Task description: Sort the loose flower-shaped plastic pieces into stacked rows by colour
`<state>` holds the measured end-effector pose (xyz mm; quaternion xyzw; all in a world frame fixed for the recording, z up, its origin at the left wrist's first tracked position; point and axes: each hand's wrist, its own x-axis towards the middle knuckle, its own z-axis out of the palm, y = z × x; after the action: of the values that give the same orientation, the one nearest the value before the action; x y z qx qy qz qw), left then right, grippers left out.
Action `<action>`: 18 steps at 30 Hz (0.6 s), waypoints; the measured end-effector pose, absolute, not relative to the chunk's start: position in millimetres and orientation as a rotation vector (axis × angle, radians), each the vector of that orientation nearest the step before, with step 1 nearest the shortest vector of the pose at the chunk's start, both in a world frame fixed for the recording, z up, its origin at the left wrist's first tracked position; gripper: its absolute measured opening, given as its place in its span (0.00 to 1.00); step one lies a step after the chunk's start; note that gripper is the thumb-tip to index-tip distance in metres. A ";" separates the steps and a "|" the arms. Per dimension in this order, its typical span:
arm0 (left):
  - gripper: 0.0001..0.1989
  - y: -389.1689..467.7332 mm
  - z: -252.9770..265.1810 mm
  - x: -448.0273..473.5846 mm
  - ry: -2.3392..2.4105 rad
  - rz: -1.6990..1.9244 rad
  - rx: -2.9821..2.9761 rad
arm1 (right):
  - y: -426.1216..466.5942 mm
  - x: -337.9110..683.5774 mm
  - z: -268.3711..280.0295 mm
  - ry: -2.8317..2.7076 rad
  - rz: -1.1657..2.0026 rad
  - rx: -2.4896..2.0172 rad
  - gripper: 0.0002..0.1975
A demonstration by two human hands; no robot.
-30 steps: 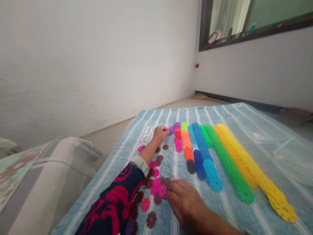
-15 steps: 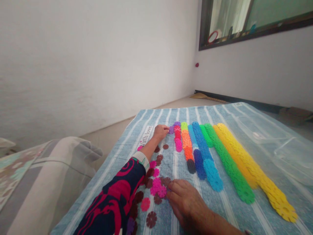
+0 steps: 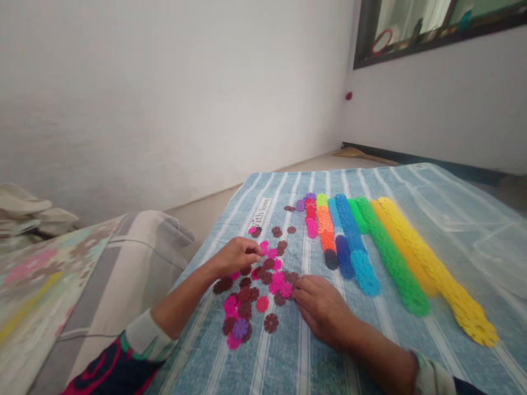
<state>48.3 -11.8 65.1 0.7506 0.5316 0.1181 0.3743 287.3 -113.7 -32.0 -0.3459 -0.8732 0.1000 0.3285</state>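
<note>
My left hand (image 3: 236, 257) is over the left side of loose flower-shaped plastic discs, fingers curled together beside a pink disc (image 3: 264, 248). Whether anything is between those fingertips is hidden. My right hand (image 3: 323, 307) rests on the cloth with its fingers bent together, tips against a pink disc (image 3: 285, 289) at the pile's right edge; its grip is hidden. Brown discs (image 3: 245, 310), a purple disc (image 3: 240, 329) and a coral disc (image 3: 262, 304) lie around. Two brown discs (image 3: 289, 208) sit near a small purple disc (image 3: 300, 205) at the far end.
Overlapping rows of discs run along the striped cloth (image 3: 284, 356): a red-pink row (image 3: 310, 211), an orange row (image 3: 325, 222), a blue row (image 3: 349, 230), a green row (image 3: 391, 263) and a yellow row (image 3: 436, 274). A clear plastic container (image 3: 486, 230) stands right.
My left hand has come back from the small purple disc to the loose pile. Two brown discs now show where it was. My right hand stays by the pink discs; the view has shifted.
</note>
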 end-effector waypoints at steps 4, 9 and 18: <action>0.09 -59.8 69.1 28.6 1.303 0.151 1.882 | -115.2 288.1 -32.2 -2.258 0.249 -0.892 0.10; 0.06 -100.6 64.6 22.2 1.358 0.006 1.901 | -115.8 288.7 -33.7 -2.248 0.220 -0.862 0.10; 0.04 -121.1 58.8 34.6 1.477 -0.083 2.169 | -116.2 290.0 -33.7 -2.254 0.215 -0.877 0.10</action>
<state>34.6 -121.1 58.8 0.7987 0.5441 -0.0305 0.2553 290.0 -116.2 -33.7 -0.3386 -0.8698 0.0830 0.3492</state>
